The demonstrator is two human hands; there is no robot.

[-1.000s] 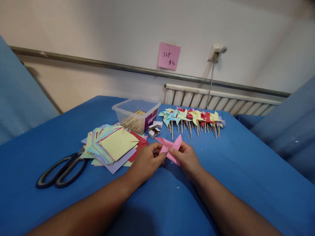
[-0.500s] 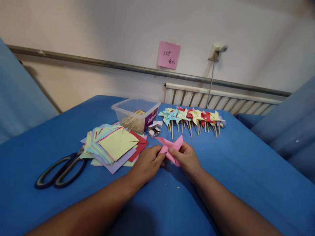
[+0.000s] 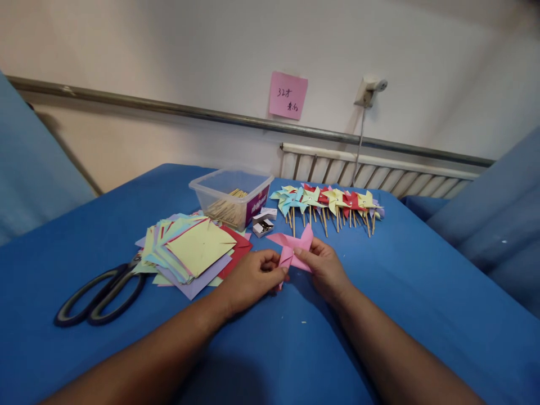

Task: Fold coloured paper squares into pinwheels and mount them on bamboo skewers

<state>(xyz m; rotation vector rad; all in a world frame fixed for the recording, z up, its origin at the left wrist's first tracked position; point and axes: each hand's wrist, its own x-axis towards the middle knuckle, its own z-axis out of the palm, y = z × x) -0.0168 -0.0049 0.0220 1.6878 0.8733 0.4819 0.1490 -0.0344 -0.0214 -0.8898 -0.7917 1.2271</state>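
A pink paper pinwheel [image 3: 291, 250], its blades folded in toward the middle, is held between both hands above the blue-covered table. My right hand [image 3: 324, 267] is closed on its right side, thumb pressed near the centre. My left hand [image 3: 257, 279] pinches the lower left blade between thumb and fingers; part of that blade is hidden. Left of my hands lies a pile of coloured paper squares [image 3: 202, 247], the topmost one pale yellow with slits at its corners. Past my hands sits a small open box [image 3: 263, 226] of shiny pins.
Dark-handled scissors [image 3: 101, 295] lie at the left, blades under the papers. A clear plastic tub [image 3: 230, 197] of wooden sticks stands behind. Several finished pinwheels [image 3: 333, 199] on sticks lie at the back right, before a white radiator [image 3: 324, 160]. Paper scraps dot the blue cover [image 3: 400, 315].
The pink pinwheel has turned slightly in my hands. My left thumb and fingers have shifted from near its centre down to the lower left blade.
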